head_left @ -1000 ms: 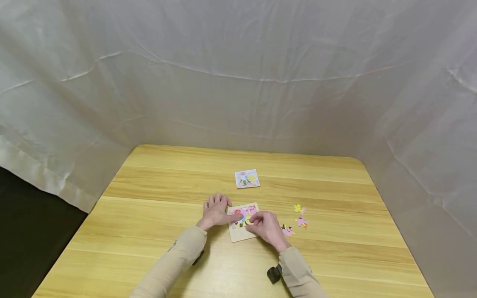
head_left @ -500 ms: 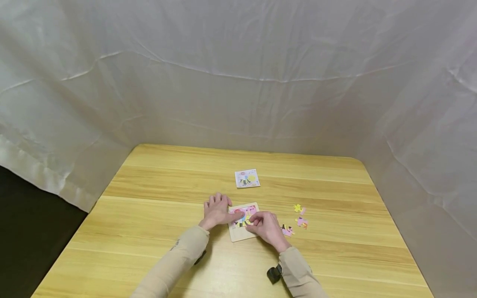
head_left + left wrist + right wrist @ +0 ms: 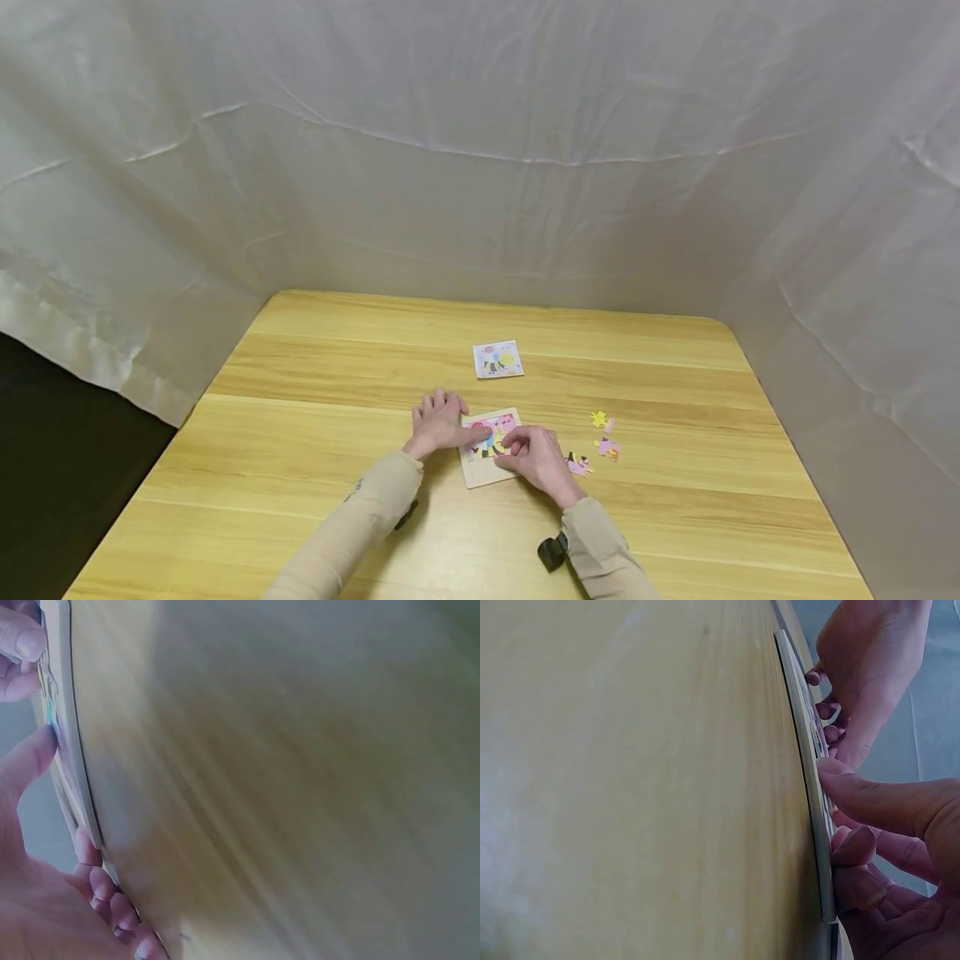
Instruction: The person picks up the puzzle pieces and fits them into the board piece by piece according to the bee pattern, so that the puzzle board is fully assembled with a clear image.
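Two hands meet over one small puzzle board (image 3: 483,471) lying flat on the wooden table (image 3: 300,433), close to our body. Our right hand (image 3: 538,460) comes in from the near right with its fingers (image 3: 870,802) curled down onto the board's pictured face, the tips pressing on the pieces already laid there; we cannot tell whether they pinch a piece. Our left hand (image 3: 437,423) lies flat at the board's left edge, fingers spread on the wood and the thumb (image 3: 30,761) stretched across onto the picture. The left wrist view shows the board (image 3: 71,750) edge-on between thumb and fingers.

Just right of our right hand lies one loose piece (image 3: 577,464), pink and dark. A little farther right we count two more, one pink (image 3: 607,449) and one yellow (image 3: 599,418); small as they are, the count is unsure. Beyond the board, well apart, lies one square picture card (image 3: 497,359).

Pale creased cloth (image 3: 480,167) walls the table on three sides.
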Action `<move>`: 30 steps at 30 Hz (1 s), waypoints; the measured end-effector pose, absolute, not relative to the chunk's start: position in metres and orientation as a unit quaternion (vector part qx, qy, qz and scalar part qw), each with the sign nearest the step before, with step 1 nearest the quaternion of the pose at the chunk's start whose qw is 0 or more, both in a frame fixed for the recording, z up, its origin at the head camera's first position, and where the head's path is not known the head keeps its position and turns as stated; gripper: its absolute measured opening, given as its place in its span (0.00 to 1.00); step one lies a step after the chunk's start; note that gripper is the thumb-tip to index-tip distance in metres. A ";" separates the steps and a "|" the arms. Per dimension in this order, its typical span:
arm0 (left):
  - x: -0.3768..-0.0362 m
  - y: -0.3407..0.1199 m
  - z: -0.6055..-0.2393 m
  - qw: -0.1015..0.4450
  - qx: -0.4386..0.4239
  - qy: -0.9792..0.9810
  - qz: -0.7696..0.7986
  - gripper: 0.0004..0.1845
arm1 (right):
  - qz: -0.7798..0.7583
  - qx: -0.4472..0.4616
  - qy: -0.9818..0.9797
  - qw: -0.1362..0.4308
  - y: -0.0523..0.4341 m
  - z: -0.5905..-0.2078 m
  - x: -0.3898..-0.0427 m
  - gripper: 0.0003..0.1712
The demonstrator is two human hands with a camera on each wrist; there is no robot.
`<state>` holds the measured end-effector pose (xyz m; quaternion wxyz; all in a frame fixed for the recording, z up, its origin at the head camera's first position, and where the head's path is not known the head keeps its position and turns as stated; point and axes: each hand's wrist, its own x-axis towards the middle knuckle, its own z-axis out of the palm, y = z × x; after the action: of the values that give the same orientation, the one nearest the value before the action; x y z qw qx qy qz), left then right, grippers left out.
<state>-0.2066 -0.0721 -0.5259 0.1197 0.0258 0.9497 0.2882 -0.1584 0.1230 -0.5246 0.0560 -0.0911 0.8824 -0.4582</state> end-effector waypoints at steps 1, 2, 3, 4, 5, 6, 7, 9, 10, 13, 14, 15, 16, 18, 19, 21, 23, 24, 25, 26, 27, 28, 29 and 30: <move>-0.207 -0.072 -0.526 0.122 0.024 0.949 0.291 0.28 | -0.457 -0.091 0.883 0.056 0.123 -0.525 -0.158 0.11; -0.207 -0.072 -0.526 0.124 0.022 0.947 0.294 0.28 | -0.457 -0.091 0.883 0.056 0.123 -0.525 -0.158 0.11; -0.207 -0.071 -0.526 0.125 0.021 0.946 0.299 0.28 | -0.457 -0.090 0.883 0.056 0.123 -0.525 -0.158 0.11; -0.206 -0.071 -0.526 0.126 0.019 0.945 0.302 0.28 | -0.456 -0.091 0.883 0.056 0.123 -0.525 -0.158 0.11; -0.206 -0.071 -0.525 0.126 0.018 0.944 0.304 0.28 | -0.456 -0.091 0.884 0.055 0.123 -0.525 -0.158 0.11; -0.206 -0.070 -0.525 0.127 0.017 0.943 0.306 0.28 | -0.456 -0.091 0.884 0.055 0.123 -0.525 -0.158 0.11; -0.205 -0.070 -0.525 0.128 0.015 0.943 0.307 0.28 | -0.457 -0.091 0.883 0.054 0.123 -0.525 -0.158 0.11; -0.205 -0.069 -0.525 0.127 0.013 0.942 0.310 0.28 | -0.458 -0.091 0.883 0.053 0.123 -0.525 -0.158 0.10; -0.204 -0.069 -0.524 0.127 0.012 0.942 0.312 0.28 | -0.458 -0.090 0.883 0.052 0.123 -0.525 -0.158 0.10; -0.203 -0.068 -0.522 0.128 0.012 0.940 0.316 0.28 | -0.457 -0.090 0.884 0.048 0.123 -0.525 -0.158 0.10; -0.203 -0.068 -0.522 0.128 0.012 0.939 0.319 0.28 | -0.457 -0.090 0.884 0.048 0.123 -0.526 -0.158 0.10; -0.202 -0.068 -0.521 0.128 0.013 0.939 0.320 0.27 | -0.457 -0.090 0.884 0.047 0.123 -0.526 -0.158 0.10; -0.202 -0.067 -0.520 0.128 0.013 0.938 0.321 0.27 | -0.457 -0.090 0.884 0.046 0.123 -0.525 -0.158 0.10; -0.201 -0.067 -0.519 0.125 0.015 0.938 0.322 0.26 | -0.455 -0.097 0.884 0.040 0.123 -0.526 -0.158 0.10; -0.201 -0.067 -0.519 0.123 0.015 0.939 0.321 0.26 | -0.456 -0.097 0.884 0.040 0.123 -0.526 -0.157 0.10; -0.200 -0.067 -0.520 0.119 0.015 0.940 0.320 0.26 | -0.457 -0.098 0.883 0.039 0.123 -0.526 -0.157 0.10; -0.200 -0.067 -0.521 0.115 0.017 0.939 0.323 0.26 | -0.458 -0.097 0.883 0.039 0.123 -0.526 -0.157 0.09; -0.201 -0.067 -0.523 0.115 0.016 0.939 0.324 0.26 | -0.460 -0.092 0.882 0.042 0.122 -0.526 -0.158 0.09; -0.201 -0.067 -0.524 0.114 0.018 0.939 0.325 0.26 | -0.461 -0.088 0.882 0.044 0.122 -0.526 -0.158 0.09; -0.201 -0.068 -0.524 0.115 0.020 0.938 0.325 0.27 | -0.462 -0.087 0.882 0.045 0.122 -0.526 -0.158 0.10; -0.201 -0.068 -0.524 0.114 0.023 0.938 0.326 0.27 | -0.463 -0.086 0.881 0.045 0.122 -0.526 -0.158 0.10; -0.201 -0.069 -0.525 0.115 0.026 0.938 0.326 0.28 | -0.463 -0.086 0.881 0.045 0.122 -0.526 -0.158 0.10; -0.201 -0.070 -0.525 0.116 0.030 0.939 0.323 0.29 | -0.464 -0.085 0.881 0.046 0.122 -0.526 -0.158 0.10; -0.201 -0.071 -0.525 0.118 0.035 0.939 0.321 0.30 | -0.465 -0.083 0.880 0.046 0.123 -0.526 -0.158 0.10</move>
<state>-0.2006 -0.0707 -0.5250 0.1181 0.0350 0.9390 0.3211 -0.1580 0.1226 -0.5264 0.0465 -0.0830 0.8802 -0.4650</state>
